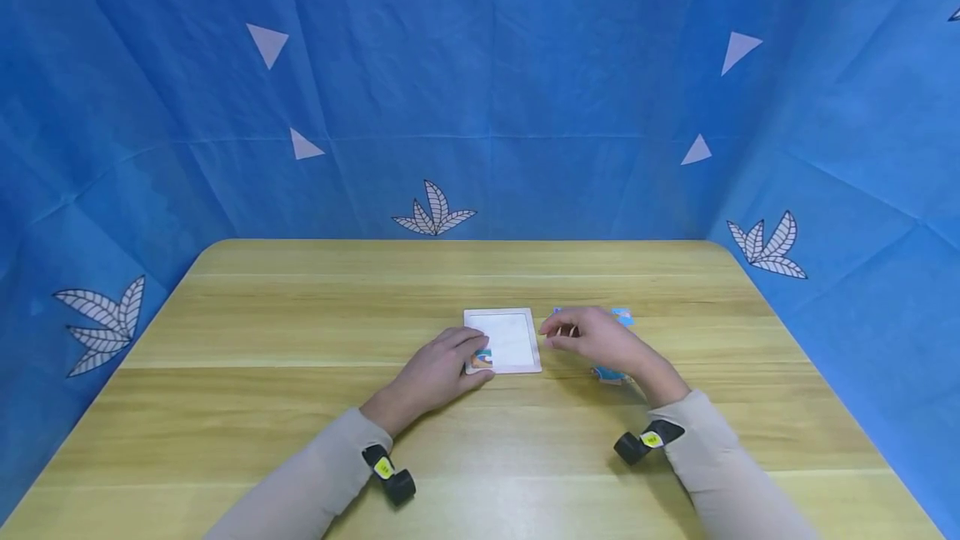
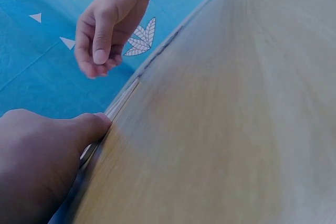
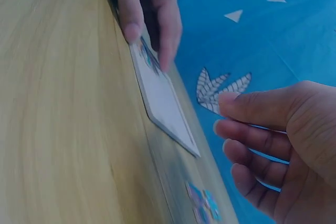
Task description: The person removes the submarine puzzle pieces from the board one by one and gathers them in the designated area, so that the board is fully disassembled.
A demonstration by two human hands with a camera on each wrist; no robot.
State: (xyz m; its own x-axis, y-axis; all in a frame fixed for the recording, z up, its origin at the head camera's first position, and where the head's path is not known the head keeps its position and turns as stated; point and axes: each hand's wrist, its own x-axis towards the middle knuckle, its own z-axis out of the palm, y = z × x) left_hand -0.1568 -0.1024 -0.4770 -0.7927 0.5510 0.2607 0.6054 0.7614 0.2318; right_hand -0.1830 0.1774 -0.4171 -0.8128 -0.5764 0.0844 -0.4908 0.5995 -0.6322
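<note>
A white square puzzle tray lies on the table, with one colourful puzzle piece in its near left corner. My left hand holds the tray at that corner, the thumb along the near edge and the fingers bent over the left side, partly covering the piece. Just right of the tray, my right hand hovers above the table. Its fingers are loosely bent, and nothing shows between thumb and fingertips in the right wrist view. Loose blue puzzle pieces lie beneath and around the right hand, partly hidden by it.
The wooden table extends around the tray on all sides. A blue cloth with white leaf and triangle prints hangs behind and beside it. Another loose piece lies beyond the right hand. Each wrist carries a small black camera.
</note>
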